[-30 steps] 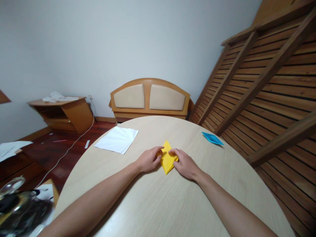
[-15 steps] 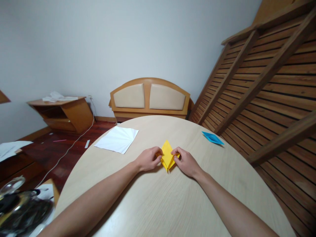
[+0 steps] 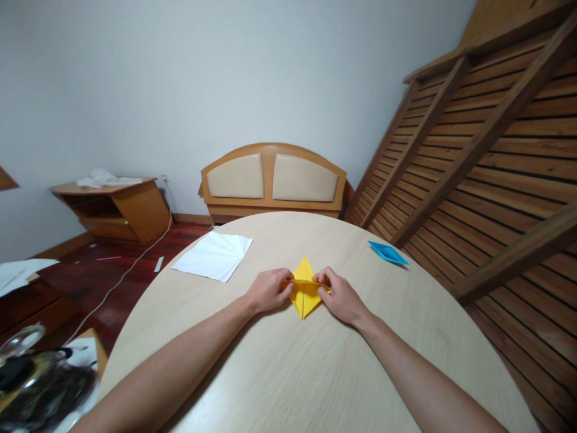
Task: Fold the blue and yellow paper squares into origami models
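Observation:
A yellow origami paper (image 3: 303,298), folded into a diamond, lies on the round table (image 3: 288,373) between my hands. Its far tip points away from me, and a slit runs down the middle of its near half. A raised fold crosses its middle from side to side. My left hand (image 3: 269,288) pinches the left side of that fold between thumb and fingers. On the other side, my right hand (image 3: 337,293) pinches the right corner in the same manner. The fingertips partly cover both side corners.
A creased white sheet (image 3: 215,255) lies at the table's left, and a blue folded paper (image 3: 388,252) near its right edge. Behind stands a padded headboard (image 3: 274,177). A slatted wooden frame (image 3: 487,156) leans at the right. A cable (image 3: 121,279) runs along the floor.
The yellow paper's upper layer has lifted into a raised fold across the middle, baring the slit lower half. Both hands keep their pinch and have barely moved.

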Demonstrator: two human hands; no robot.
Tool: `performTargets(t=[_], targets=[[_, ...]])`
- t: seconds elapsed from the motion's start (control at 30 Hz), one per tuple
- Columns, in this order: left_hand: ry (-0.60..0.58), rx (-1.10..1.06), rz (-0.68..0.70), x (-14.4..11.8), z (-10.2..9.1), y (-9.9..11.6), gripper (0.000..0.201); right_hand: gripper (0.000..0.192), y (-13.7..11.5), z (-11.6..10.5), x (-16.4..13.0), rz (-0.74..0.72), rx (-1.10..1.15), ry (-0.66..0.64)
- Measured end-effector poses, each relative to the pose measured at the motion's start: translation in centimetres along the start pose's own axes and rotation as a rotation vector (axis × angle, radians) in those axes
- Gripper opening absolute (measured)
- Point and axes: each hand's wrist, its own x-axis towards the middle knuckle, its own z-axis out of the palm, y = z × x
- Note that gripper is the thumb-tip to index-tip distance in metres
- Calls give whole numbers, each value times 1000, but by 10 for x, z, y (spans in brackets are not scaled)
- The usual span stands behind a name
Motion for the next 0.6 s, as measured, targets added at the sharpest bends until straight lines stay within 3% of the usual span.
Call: performTargets(t=[0.3, 0.43, 0.6], targets=[[112, -8, -58, 0, 5, -2, 12, 13, -2, 0, -1, 25, -48, -49], [165, -44, -130, 0, 6, 0, 8, 3, -4, 2, 0, 16, -62, -10], [237, -136, -225, 0, 6, 9, 12, 9, -3, 4, 1, 36, -23, 36]])
